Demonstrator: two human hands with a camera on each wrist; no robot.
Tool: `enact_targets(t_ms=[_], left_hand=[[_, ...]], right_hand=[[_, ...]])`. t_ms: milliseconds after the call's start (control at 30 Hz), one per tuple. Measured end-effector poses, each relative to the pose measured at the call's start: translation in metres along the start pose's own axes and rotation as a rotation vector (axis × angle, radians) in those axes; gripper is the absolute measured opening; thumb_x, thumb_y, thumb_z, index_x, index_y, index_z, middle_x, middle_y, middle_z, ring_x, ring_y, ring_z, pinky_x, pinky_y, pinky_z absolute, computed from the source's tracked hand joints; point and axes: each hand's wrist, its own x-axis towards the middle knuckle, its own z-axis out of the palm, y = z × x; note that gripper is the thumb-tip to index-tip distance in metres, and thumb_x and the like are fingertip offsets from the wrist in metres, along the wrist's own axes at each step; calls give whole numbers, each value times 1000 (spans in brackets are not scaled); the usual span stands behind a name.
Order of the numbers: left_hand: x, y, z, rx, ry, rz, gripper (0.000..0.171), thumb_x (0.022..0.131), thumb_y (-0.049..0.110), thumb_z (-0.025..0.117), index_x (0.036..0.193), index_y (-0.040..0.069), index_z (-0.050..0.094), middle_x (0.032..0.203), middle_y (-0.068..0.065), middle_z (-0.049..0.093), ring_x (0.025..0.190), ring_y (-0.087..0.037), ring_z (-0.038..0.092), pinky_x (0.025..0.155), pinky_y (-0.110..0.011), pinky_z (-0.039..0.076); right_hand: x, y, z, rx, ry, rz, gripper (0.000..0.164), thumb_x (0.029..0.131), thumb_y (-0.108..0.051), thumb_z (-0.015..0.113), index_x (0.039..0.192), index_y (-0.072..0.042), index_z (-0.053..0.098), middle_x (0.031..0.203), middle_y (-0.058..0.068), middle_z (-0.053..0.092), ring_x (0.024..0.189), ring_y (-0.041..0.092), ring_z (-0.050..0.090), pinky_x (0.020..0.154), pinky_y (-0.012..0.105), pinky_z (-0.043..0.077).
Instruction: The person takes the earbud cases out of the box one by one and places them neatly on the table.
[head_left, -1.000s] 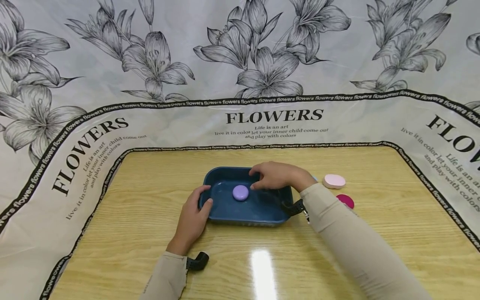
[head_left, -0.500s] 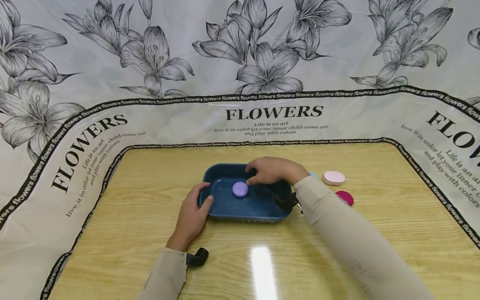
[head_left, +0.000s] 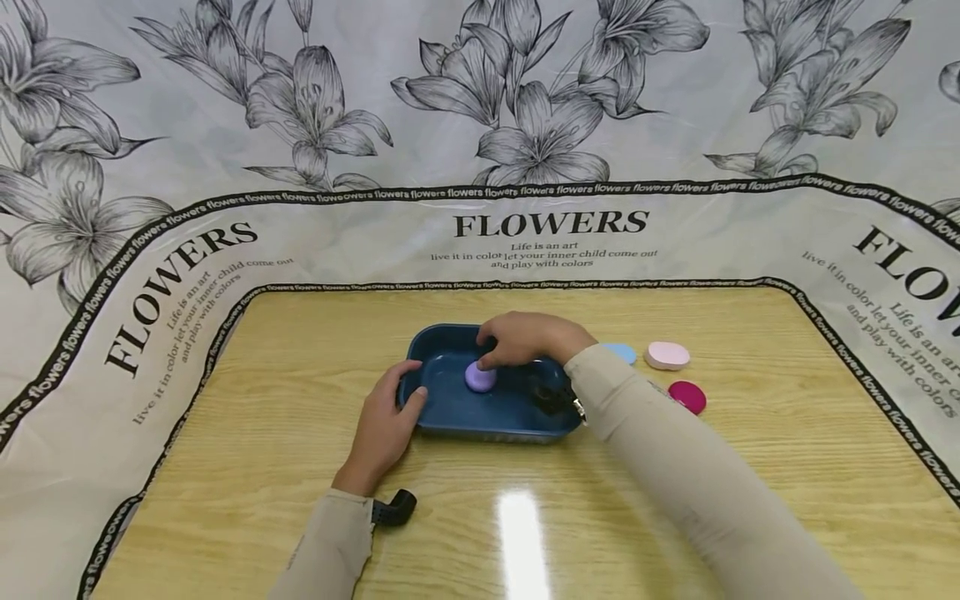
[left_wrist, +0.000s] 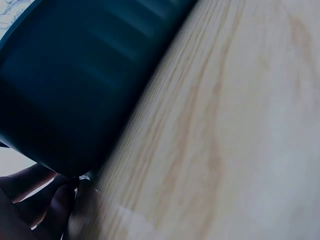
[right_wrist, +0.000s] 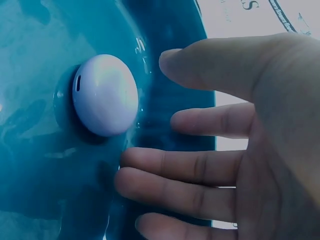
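Observation:
A dark blue rectangular dish (head_left: pixel 517 421) with rounded corners stands on the table. Inside it lies a smooth, round lilac case (head_left: pixel 478 379), with a small dark slot on its side in the right wrist view. My left hand (head_left: pixel 381 425) grips the dish's left end, thumb over the rim; the left wrist view shows its fingers at the dish's (left_wrist: pixel 90 75) lower corner. My right hand (head_left: pixel 521 337) is over the dish, close to the case. In the right wrist view its fingers (right_wrist: pixel 185 167) are extended and apart from the case (right_wrist: pixel 106 95).
Right of the dish, a pale blue piece (head_left: pixel 621 353), a pink oval case (head_left: pixel 667 356) and a crimson round case (head_left: pixel 687 397) lie on the wooden table (head_left: pixel 300 350). The right sleeve partly covers the pale blue one. A flower-printed cloth (head_left: pixel 360 242) hangs behind.
My right hand has moved left, to the lilac case, and more of the pale blue piece shows past the sleeve. The left hand has kept its hold on the dish.

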Motion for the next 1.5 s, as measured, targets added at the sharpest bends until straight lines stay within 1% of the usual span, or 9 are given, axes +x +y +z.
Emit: enact_targets(t_ms=[133,333,533,600,767,933,1067,1300,1500], left_hand=[[2,1,0,0,5,3,38,101,25,59,138,18,55,146,-5,51,137,-22,44,114,-47,33],[5,1,0,11,3,1,38,101,24,59,138,18,55,145,-5,51,137,-22,44,113,-48,34],[6,2,1,10,7,4,38,100,24,59,138,18,55,144,-5,53,137,-22,45,113,-48,34],[5,2,2,5,5,5,38,100,23,59,137,17,55,144,-5,53,136,-22,45,113,-48,34],[3,2,3,1,1,-5,37,101,22,59,137,18,56,144,-5,53,136,-22,45,113,-47,34],[1,1,4,-4,0,-4,37,101,23,58,137,18,56,144,-4,53,137,-21,44,113,-47,34],[1,2,4,-11,3,0,36,101,23,58,137,18,56,144,-4,53,137,-21,44,113,-47,34],[2,1,3,-7,8,8,36,101,23,57,136,19,56,142,-4,54,136,-21,45,112,-47,35],[1,0,2,-9,15,9,36,101,22,57,136,17,57,142,-5,54,135,-22,46,112,-47,36]], right_hand=[[6,-2,1,-35,-1,17,55,95,-39,66,137,-4,59,135,11,60,121,25,56,104,42,44],[12,-6,5,-99,-18,46,57,92,-42,69,134,-6,61,126,10,64,112,23,59,100,42,47],[15,-10,12,-103,-59,73,59,92,-42,70,138,-8,58,128,10,63,110,23,60,99,43,47],[15,-10,14,-109,-58,80,58,91,-42,71,138,-9,59,127,9,63,109,23,60,98,43,48],[16,-12,17,-135,-37,62,57,89,-41,73,135,-9,61,123,8,65,105,22,61,95,42,49],[15,-18,19,-159,-25,72,55,90,-39,71,136,-11,60,123,8,65,103,22,62,94,43,50],[14,-22,20,-205,-9,86,47,91,-38,69,131,-13,64,118,4,67,96,21,63,90,44,51],[16,-25,23,-267,2,105,39,92,-38,70,123,-16,67,110,0,68,92,18,63,88,45,52],[17,-29,24,-307,9,93,30,89,-39,74,109,-17,69,95,-3,66,81,16,60,78,41,52]])
